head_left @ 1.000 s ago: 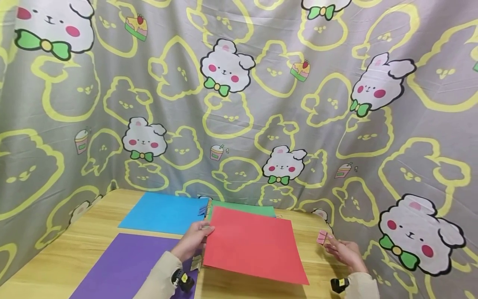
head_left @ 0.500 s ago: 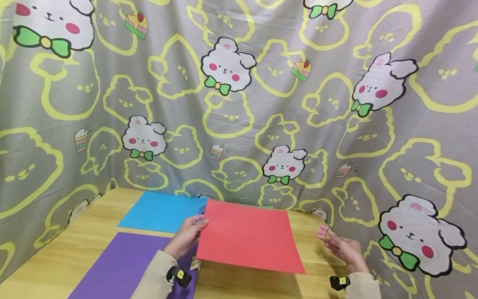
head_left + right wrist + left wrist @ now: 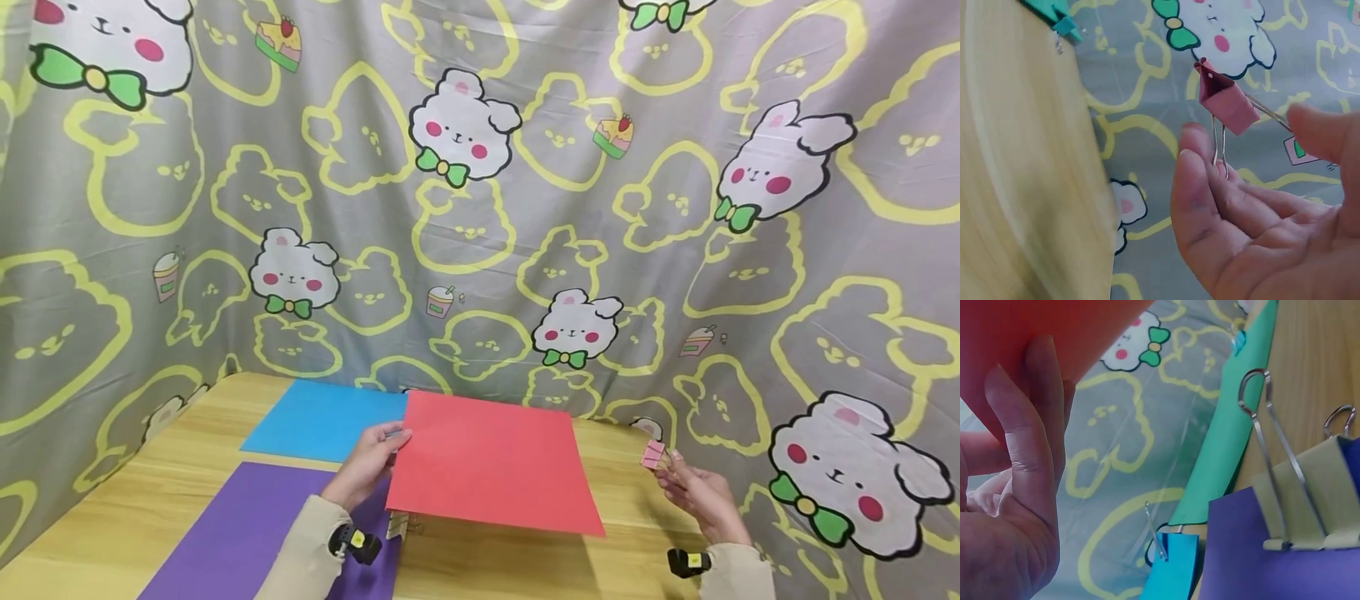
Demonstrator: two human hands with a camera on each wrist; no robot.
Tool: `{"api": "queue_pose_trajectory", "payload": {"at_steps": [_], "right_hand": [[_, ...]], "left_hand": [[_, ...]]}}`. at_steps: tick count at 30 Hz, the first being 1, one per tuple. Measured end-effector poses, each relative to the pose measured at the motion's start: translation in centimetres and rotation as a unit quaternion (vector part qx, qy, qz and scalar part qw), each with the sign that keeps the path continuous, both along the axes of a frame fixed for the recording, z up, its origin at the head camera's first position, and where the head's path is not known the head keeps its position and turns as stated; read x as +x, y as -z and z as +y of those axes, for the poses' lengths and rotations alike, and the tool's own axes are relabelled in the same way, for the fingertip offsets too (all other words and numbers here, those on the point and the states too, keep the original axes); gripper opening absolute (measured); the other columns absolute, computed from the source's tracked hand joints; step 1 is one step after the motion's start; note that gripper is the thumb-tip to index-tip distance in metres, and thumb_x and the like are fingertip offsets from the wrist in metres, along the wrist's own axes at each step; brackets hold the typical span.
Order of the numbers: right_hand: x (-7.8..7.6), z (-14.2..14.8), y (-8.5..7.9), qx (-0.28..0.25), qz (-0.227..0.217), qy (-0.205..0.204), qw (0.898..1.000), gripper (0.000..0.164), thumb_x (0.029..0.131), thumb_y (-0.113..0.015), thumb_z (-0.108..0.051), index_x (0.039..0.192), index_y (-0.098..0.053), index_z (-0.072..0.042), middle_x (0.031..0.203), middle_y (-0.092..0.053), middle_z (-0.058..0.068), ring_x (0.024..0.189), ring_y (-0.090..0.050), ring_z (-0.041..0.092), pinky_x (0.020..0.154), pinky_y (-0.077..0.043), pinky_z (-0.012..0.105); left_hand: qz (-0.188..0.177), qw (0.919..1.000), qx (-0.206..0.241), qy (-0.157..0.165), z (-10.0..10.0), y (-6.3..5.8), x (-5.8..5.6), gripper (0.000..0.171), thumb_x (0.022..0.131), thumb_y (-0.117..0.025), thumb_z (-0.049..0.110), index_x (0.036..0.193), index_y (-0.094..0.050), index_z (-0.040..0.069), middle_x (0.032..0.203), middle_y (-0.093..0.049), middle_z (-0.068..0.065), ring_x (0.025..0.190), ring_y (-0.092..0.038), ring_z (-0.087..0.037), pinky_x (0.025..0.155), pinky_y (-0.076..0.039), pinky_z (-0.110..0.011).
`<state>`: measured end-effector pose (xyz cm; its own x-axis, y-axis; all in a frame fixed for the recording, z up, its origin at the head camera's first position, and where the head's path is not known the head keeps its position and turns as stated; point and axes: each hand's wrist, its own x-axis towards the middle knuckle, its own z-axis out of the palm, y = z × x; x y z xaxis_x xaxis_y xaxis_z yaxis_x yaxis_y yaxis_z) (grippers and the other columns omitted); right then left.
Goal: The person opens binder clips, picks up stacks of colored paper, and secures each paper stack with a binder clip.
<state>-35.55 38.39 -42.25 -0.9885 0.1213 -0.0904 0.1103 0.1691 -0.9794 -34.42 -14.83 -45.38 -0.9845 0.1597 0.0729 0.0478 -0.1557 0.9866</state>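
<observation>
A red sheet of paper (image 3: 491, 462) is held raised above the wooden table, tilted. My left hand (image 3: 367, 461) pinches it at its left edge; in the left wrist view, the fingers lie against the red surface. Off to the right, my right hand (image 3: 703, 493) holds a pink binder clip (image 3: 653, 455) apart from the sheet. The right wrist view shows the clip (image 3: 1235, 107) gripped by its wire handles, thumb on one and fingers on the other. Its mouth looks slightly parted, with nothing in it.
A purple sheet (image 3: 247, 508) and a blue sheet (image 3: 322, 421) lie on the left. A beige binder clip (image 3: 1310, 487) grips the purple sheet. A green sheet (image 3: 1238, 406) with a small teal clip (image 3: 1239, 342) lies at the back, beneath a patterned curtain (image 3: 465, 233).
My left hand has raised the red sheet and shifted it left and back, so it now covers the green sheet in the head view. The pink binder clip has risen slightly.
</observation>
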Motion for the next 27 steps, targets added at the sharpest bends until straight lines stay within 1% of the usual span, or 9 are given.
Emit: {"api": "queue_pose_trajectory", "payload": {"at_steps": [3, 6, 10, 11, 14, 17, 20, 24, 27], "right_hand": [[-0.2, 0.0, -0.3, -0.028, 0.004, -0.009, 1.000, 0.074, 0.110, -0.042, -0.042, 0.150, -0.028, 0.019, 0.093, -0.070, -0.010, 0.086, -0.067, -0.003, 0.083, -0.059, 0.015], [-0.4, 0.0, -0.6, -0.077, 0.009, -0.017, 0.997, 0.061, 0.109, -0.049, -0.037, 0.145, -0.039, 0.011, 0.096, -0.068, -0.009, 0.091, -0.068, -0.003, 0.090, -0.058, 0.015], [-0.4, -0.1, -1.1, -0.158, -0.001, -0.026, 0.987, 0.017, 0.106, -0.059, -0.028, 0.109, -0.068, -0.014, 0.099, -0.069, -0.010, 0.097, -0.069, 0.000, 0.096, -0.057, 0.018], [-0.3, 0.0, -1.1, -0.177, -0.004, -0.029, 0.984, 0.014, 0.106, -0.059, -0.026, 0.101, -0.070, -0.019, 0.100, -0.069, -0.011, 0.098, -0.070, 0.001, 0.097, -0.057, 0.018], [-0.1, 0.1, -1.1, -0.213, -0.010, -0.030, 0.976, 0.025, 0.107, -0.057, -0.022, 0.089, -0.074, -0.027, 0.100, -0.070, -0.012, 0.098, -0.070, 0.002, 0.096, -0.057, 0.018], [-0.3, -0.1, -1.0, -0.219, -0.006, -0.008, 0.976, 0.026, 0.107, -0.058, -0.023, 0.087, -0.074, -0.025, 0.094, -0.071, -0.010, 0.093, -0.071, 0.003, 0.092, -0.059, 0.019], [-0.6, -0.7, -0.7, -0.179, 0.000, 0.011, 0.984, 0.023, 0.106, -0.059, -0.030, 0.101, -0.069, -0.010, 0.089, -0.071, -0.006, 0.087, -0.072, 0.005, 0.087, -0.060, 0.020], [-0.8, -1.4, -0.5, -0.111, -0.006, 0.008, 0.994, 0.055, 0.107, -0.056, -0.039, 0.132, -0.048, 0.009, 0.089, -0.072, -0.003, 0.085, -0.072, 0.005, 0.085, -0.061, 0.022], [-0.8, -1.5, -0.4, -0.083, -0.022, -0.001, 0.996, 0.069, 0.107, -0.053, -0.045, 0.141, -0.039, 0.014, 0.091, -0.073, -0.002, 0.088, -0.073, 0.008, 0.084, -0.063, 0.026]], "left_hand": [[-0.006, 0.9999, 0.000, -0.012, -0.2, -0.1, -0.1, 0.061, 0.110, -0.050, 0.019, 0.156, -0.027, -0.013, 0.087, -0.074, 0.008, 0.069, -0.071, -0.003, 0.066, -0.061, -0.023], [-0.011, 0.9997, -0.002, -0.022, -0.5, -0.2, -0.1, 0.060, 0.110, -0.050, 0.019, 0.156, -0.028, -0.012, 0.086, -0.075, 0.008, 0.068, -0.071, -0.003, 0.066, -0.062, -0.024], [-0.008, 0.9997, -0.006, -0.022, -0.7, -0.3, -0.1, 0.061, 0.110, -0.051, 0.020, 0.156, -0.027, -0.013, 0.084, -0.075, 0.008, 0.067, -0.072, -0.004, 0.066, -0.062, -0.025], [-0.006, 0.9997, -0.007, -0.021, -0.7, -0.4, 0.0, 0.061, 0.110, -0.051, 0.020, 0.156, -0.027, -0.013, 0.084, -0.075, 0.008, 0.068, -0.072, -0.004, 0.066, -0.062, -0.025], [-0.001, 0.9999, -0.006, -0.016, -0.8, -0.5, 0.0, 0.063, 0.110, -0.051, 0.020, 0.156, -0.025, -0.014, 0.084, -0.075, 0.008, 0.068, -0.072, -0.005, 0.066, -0.062, -0.025], [-0.002, 0.9999, -0.003, -0.016, -0.9, -0.6, 0.0, 0.061, 0.110, -0.050, 0.019, 0.156, -0.026, -0.014, 0.083, -0.074, 0.009, 0.068, -0.072, -0.004, 0.065, -0.062, -0.024], [-0.001, 0.9998, -0.002, -0.019, -1.0, -0.7, 0.0, 0.060, 0.110, -0.050, 0.018, 0.155, -0.027, -0.014, 0.083, -0.075, 0.009, 0.069, -0.072, -0.004, 0.065, -0.062, -0.024], [-0.001, 0.9998, -0.004, -0.022, -1.2, -0.7, 0.1, 0.060, 0.110, -0.051, 0.019, 0.155, -0.028, -0.013, 0.085, -0.075, 0.008, 0.070, -0.073, -0.005, 0.065, -0.062, -0.024], [-0.001, 0.9996, -0.007, -0.027, -1.4, -0.9, 0.2, 0.059, 0.110, -0.051, 0.020, 0.155, -0.030, -0.012, 0.086, -0.076, 0.008, 0.071, -0.073, -0.006, 0.065, -0.062, -0.024]]}}
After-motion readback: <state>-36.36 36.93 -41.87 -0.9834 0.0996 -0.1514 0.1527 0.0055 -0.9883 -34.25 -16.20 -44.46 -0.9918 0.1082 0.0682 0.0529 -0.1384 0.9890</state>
